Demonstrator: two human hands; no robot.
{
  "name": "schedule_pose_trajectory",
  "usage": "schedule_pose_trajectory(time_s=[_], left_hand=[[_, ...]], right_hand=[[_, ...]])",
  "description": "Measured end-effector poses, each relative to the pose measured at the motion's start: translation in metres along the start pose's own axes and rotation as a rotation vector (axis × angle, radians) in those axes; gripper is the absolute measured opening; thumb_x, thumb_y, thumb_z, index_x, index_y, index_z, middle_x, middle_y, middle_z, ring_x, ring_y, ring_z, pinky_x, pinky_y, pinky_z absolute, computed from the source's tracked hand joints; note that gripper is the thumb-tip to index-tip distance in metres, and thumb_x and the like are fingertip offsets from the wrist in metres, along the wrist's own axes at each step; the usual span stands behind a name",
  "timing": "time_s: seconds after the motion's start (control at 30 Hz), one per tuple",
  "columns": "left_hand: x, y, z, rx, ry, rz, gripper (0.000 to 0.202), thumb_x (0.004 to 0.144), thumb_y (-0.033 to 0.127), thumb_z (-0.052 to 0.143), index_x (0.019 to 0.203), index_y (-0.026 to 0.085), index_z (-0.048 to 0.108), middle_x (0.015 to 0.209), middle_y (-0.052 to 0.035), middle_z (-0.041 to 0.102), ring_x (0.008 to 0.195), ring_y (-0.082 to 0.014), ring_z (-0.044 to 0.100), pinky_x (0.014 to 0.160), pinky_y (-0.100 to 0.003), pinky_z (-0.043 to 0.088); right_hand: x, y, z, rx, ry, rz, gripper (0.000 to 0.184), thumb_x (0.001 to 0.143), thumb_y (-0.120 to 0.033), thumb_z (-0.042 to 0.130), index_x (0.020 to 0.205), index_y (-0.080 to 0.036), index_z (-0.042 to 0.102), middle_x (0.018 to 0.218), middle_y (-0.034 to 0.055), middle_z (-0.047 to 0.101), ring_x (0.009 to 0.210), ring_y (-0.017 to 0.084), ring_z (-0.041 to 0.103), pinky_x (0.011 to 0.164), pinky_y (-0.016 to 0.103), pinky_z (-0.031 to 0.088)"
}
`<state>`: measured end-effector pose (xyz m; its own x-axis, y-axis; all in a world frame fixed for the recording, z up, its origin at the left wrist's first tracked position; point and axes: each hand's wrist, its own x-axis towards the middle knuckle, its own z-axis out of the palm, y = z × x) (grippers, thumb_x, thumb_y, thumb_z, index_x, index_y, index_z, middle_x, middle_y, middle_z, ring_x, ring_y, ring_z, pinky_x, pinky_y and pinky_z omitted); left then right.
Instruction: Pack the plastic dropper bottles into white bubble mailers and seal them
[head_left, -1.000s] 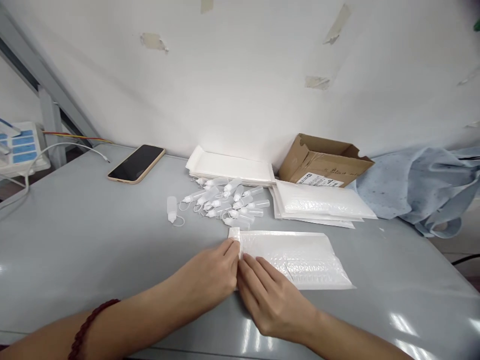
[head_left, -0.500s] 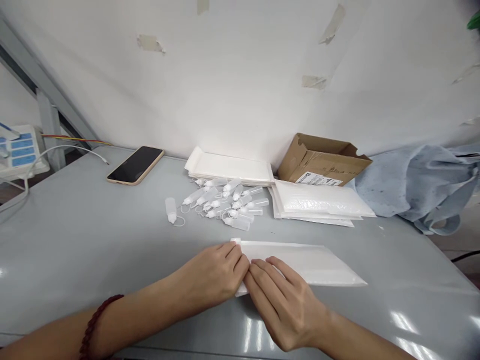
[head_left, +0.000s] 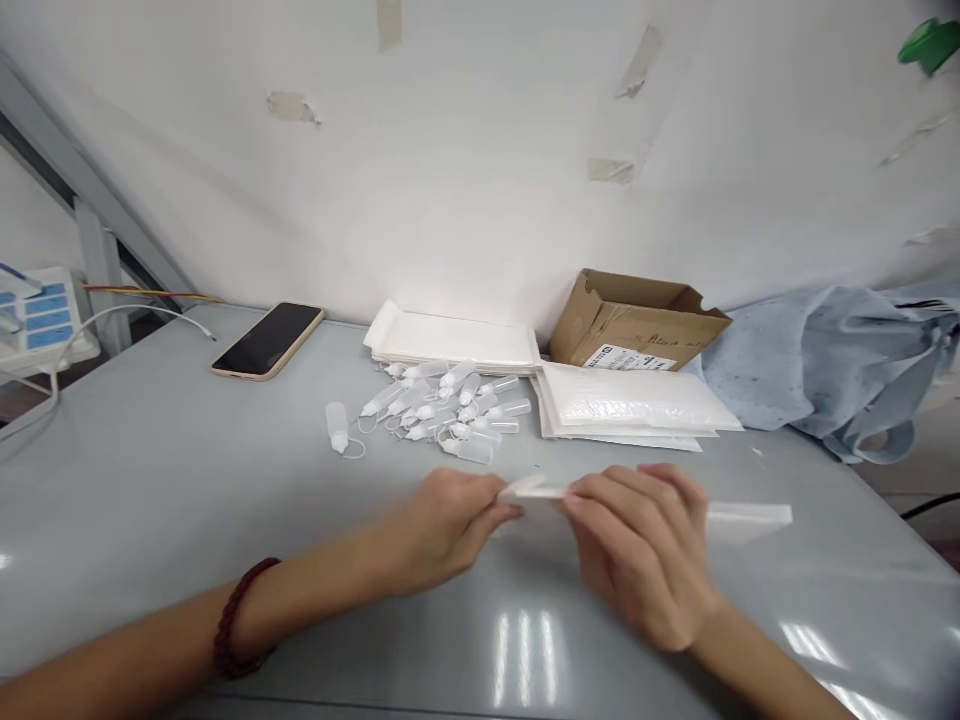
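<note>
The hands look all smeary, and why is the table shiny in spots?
In the head view, the left hand, right hand and the white padded envelope they hold are motion-blurred; the little bottles behind stay sharp. Bright streaks of glare sit on the grey table.

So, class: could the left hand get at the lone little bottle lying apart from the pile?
Probably yes. The left hand pinches the mailer, but only bare table lies between it and the lone bottle.
</note>
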<state>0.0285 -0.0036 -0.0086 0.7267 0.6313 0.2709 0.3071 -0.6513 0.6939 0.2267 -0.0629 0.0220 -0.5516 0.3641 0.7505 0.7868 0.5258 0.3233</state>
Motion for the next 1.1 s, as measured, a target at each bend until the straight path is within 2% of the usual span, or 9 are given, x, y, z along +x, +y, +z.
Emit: schedule_pose_trajectory(time_s=[0.1, 0.17, 0.23, 0.33, 0.47, 0.83, 0.93, 1.03, 1.1], left_hand=[[0.033, 0.005, -0.001, -0.195, 0.002, -0.188, 0.036, 0.090, 0.030, 0.049, 0.057, 0.016, 0.051, 0.049, 0.0027, 0.051, 0.047, -0.0089, 0.045, 0.047, -0.021, 0.033], [0.061, 0.007, -0.002, -0.373, -0.075, -0.264, 0.035, 0.089, 0.031, 0.050, 0.057, 0.015, 0.053, 0.053, 0.0003, 0.058, 0.050, -0.0106, 0.053, 0.049, -0.021, 0.038], [0.088, 0.007, -0.001, -0.552, -0.122, -0.339, 0.029, 0.088, 0.028, 0.053, 0.061, 0.015, 0.055, 0.054, -0.0005, 0.061, 0.049, -0.0106, 0.055, 0.049, -0.020, 0.040], [0.121, 0.003, 0.003, -0.621, -0.130, -0.408, 0.031, 0.087, 0.026, 0.055, 0.059, 0.016, 0.050, 0.048, -0.0006, 0.059, 0.043, -0.0086, 0.051, 0.047, -0.020, 0.038], [0.145, -0.005, 0.007, -0.659, -0.131, -0.495, 0.031, 0.088, 0.023, 0.056, 0.059, 0.016, 0.047, 0.039, 0.0011, 0.052, 0.038, -0.0077, 0.046, 0.043, -0.020, 0.033], [0.159, -0.008, 0.009, -0.672, -0.076, -0.561, 0.021, 0.084, 0.022, 0.061, 0.067, 0.011, 0.055, 0.042, -0.0013, 0.056, 0.039, -0.0107, 0.053, 0.045, -0.023, 0.043], [0.151, -0.001, 0.009, -0.617, -0.060, -0.554, 0.017, 0.088, 0.024, 0.056, 0.087, 0.006, 0.057, 0.048, -0.0024, 0.060, 0.041, -0.0124, 0.057, 0.044, -0.023, 0.046], [0.136, 0.002, 0.002, -0.501, -0.031, -0.532, 0.039, 0.092, 0.029, 0.048, 0.120, 0.003, 0.042, 0.056, -0.0029, 0.065, 0.043, -0.0150, 0.061, 0.042, -0.023, 0.046], [0.122, -0.002, -0.009, -0.376, -0.005, -0.514, 0.039, 0.091, 0.028, 0.046, 0.123, 0.007, 0.040, 0.059, -0.0026, 0.067, 0.040, -0.0145, 0.060, 0.040, -0.023, 0.045]], right_hand=[[-0.001, 0.013, 0.002, -0.145, 0.116, 0.073, 0.020, 0.078, -0.013, 0.065, 0.093, -0.022, 0.055, 0.090, 0.0064, 0.065, 0.083, 0.021, 0.060, 0.076, 0.037, 0.043], [-0.004, 0.021, 0.007, -0.205, 0.124, 0.113, 0.025, 0.076, -0.015, 0.069, 0.095, -0.021, 0.055, 0.094, 0.0084, 0.063, 0.086, 0.023, 0.059, 0.076, 0.037, 0.042], [-0.009, 0.030, 0.015, -0.240, 0.076, 0.139, 0.026, 0.077, -0.016, 0.069, 0.098, -0.019, 0.055, 0.099, 0.0110, 0.062, 0.090, 0.025, 0.058, 0.077, 0.038, 0.041], [-0.018, 0.046, 0.025, -0.319, -0.034, 0.191, 0.022, 0.081, -0.021, 0.064, 0.101, -0.016, 0.055, 0.103, 0.0153, 0.062, 0.096, 0.029, 0.057, 0.080, 0.040, 0.040], [-0.029, 0.067, 0.034, -0.402, -0.161, 0.282, 0.021, 0.087, -0.030, 0.058, 0.101, -0.014, 0.056, 0.107, 0.0170, 0.063, 0.100, 0.031, 0.056, 0.082, 0.041, 0.037], [-0.041, 0.079, 0.041, -0.318, -0.317, 0.451, 0.038, 0.093, -0.044, 0.045, 0.112, -0.013, 0.055, 0.113, 0.0190, 0.060, 0.103, 0.032, 0.053, 0.083, 0.043, 0.035], [-0.042, 0.079, 0.042, -0.284, -0.348, 0.456, 0.047, 0.092, -0.052, 0.042, 0.116, -0.013, 0.054, 0.119, 0.0208, 0.057, 0.107, 0.034, 0.051, 0.084, 0.045, 0.036], [-0.042, 0.079, 0.042, -0.268, -0.362, 0.467, 0.050, 0.093, -0.054, 0.038, 0.118, -0.014, 0.053, 0.122, 0.0215, 0.055, 0.109, 0.034, 0.050, 0.084, 0.046, 0.038], [-0.042, 0.079, 0.042, -0.262, -0.356, 0.474, 0.050, 0.094, -0.054, 0.036, 0.119, -0.014, 0.053, 0.123, 0.0217, 0.055, 0.111, 0.035, 0.050, 0.084, 0.048, 0.039]])
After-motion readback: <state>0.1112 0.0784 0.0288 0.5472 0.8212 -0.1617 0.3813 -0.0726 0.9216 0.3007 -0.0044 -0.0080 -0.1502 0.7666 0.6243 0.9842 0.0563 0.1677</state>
